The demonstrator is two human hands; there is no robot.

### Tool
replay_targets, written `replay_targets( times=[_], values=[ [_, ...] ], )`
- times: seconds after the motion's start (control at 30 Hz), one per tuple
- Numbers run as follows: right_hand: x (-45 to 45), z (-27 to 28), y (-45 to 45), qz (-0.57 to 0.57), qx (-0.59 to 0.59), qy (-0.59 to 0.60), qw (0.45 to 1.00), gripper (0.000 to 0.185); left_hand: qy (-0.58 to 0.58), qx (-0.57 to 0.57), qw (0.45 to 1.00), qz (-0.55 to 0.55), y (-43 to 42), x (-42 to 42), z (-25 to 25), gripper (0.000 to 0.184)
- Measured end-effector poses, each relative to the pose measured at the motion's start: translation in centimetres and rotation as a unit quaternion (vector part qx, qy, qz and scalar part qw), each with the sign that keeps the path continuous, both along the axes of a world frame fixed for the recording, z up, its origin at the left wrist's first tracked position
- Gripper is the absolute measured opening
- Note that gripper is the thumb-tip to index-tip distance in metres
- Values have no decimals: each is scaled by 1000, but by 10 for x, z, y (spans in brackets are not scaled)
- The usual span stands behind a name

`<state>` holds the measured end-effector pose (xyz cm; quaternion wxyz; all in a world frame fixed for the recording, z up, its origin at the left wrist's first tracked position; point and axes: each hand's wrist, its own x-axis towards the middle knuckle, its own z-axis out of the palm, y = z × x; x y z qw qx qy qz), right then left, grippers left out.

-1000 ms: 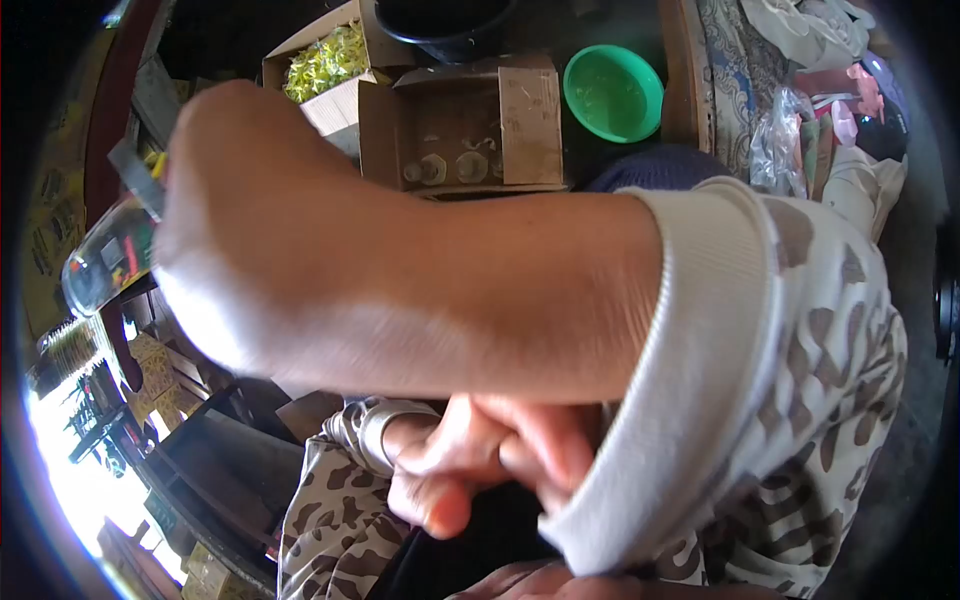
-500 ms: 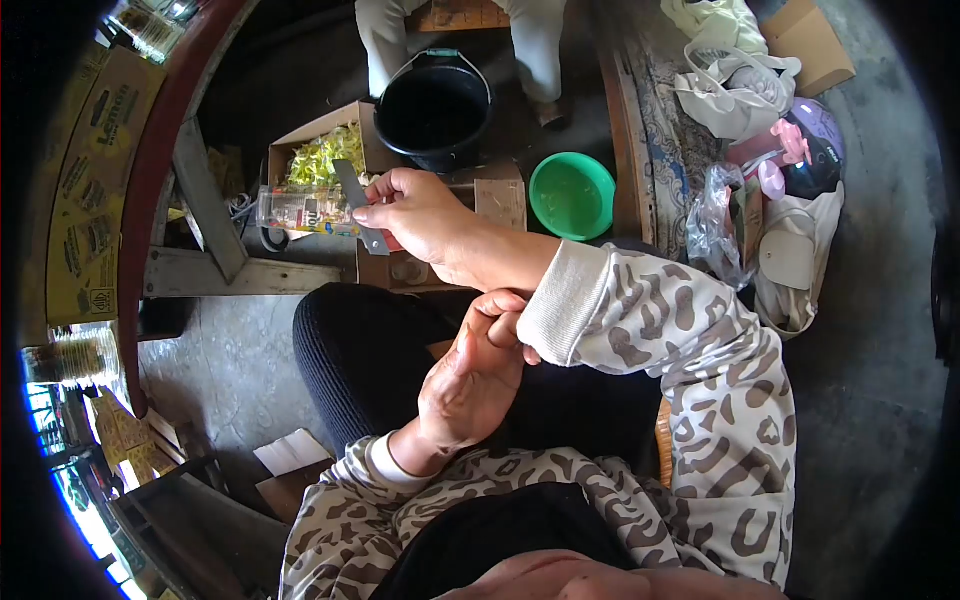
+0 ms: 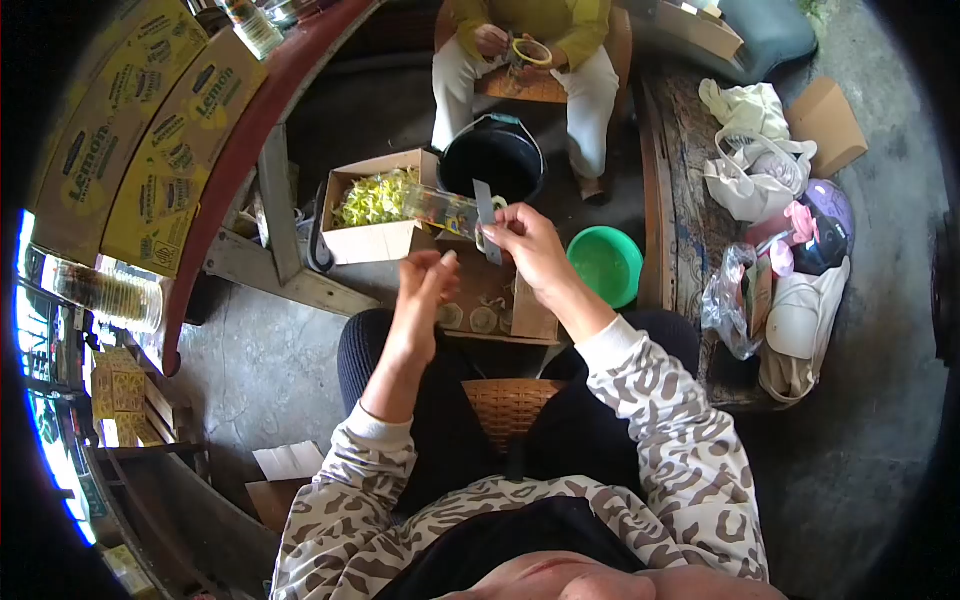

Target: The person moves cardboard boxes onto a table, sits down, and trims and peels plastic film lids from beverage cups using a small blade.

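Note:
My right hand (image 3: 530, 248) pinches a flat grey strip (image 3: 485, 212) that looks like a blade or ruler, held upright between thumb and fingers. A clear printed plastic piece (image 3: 440, 210) reaches left from the strip; whether the hand grips it too, I cannot tell. Lower and to the left, my left hand (image 3: 422, 295) is raised with loosely bent fingers apart and nothing visible in it. Beyond it, a cardboard box (image 3: 375, 245) holds yellow-green shredded strips (image 3: 375, 198). Below my right hand, several round clear pieces (image 3: 484, 320) lie in a shallow cardboard box (image 3: 535, 310).
A black bucket (image 3: 515, 140) and a green basin (image 3: 605, 265) stand ahead. Facing me, a seated person (image 3: 525, 50) holds a yellow-rimmed ring. Wooden table legs (image 3: 280, 200) and lemon cartons (image 3: 165, 160) are left; bags and a cap (image 3: 793, 330) lie right.
My left hand has let go of the right sleeve cuff and moved forward and left. My right hand has shifted right with the strip. The view now takes in more of the seated person.

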<state>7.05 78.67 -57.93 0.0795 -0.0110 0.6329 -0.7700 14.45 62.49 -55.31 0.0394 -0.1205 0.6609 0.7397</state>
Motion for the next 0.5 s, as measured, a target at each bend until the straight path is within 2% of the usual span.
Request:
replay_targets(
  times=[0.03, 0.1, 0.17, 0.27, 0.33, 0.37, 0.43, 0.47, 0.5],
  values=[
    [2, 3, 1, 1, 0, 4, 1000, 15, 8, -17, 999, 30, -5, -11, 4, 53],
    [5, 8, 3, 10, -50, -62, 997, 13, 27, -40, 998, 35, -5, -30, 14, 60],
    [6, 11, 2, 16, -75, -92, 993, 13, 69, 31, 997, 17, 2, -48, 27, 56],
    [4, 10, 5, 43, -142, -119, 982, 11, 80, 31, 996, 9, 6, -76, 15, 48],
    [0, 3, 8, 33, -110, -98, 988, 10, 114, 31, 993, 21, 10, -91, -7, 35],
    [-5, -2, 14, 33, -105, -99, 989, 10, 114, 36, 993, 22, 11, -98, -16, 35],
    [-5, -12, 23, 4, -19, -30, 999, 10, 149, 29, 986, 64, 12, -90, -19, 33],
    [-7, -17, 27, -11, 38, -3, 999, 10, 122, 7, 990, 74, 11, -88, -20, 32],
    [-7, -18, 29, -8, 37, -8, 999, 10, 117, 5, 990, 76, 8, -89, -26, 32]
  ],
)
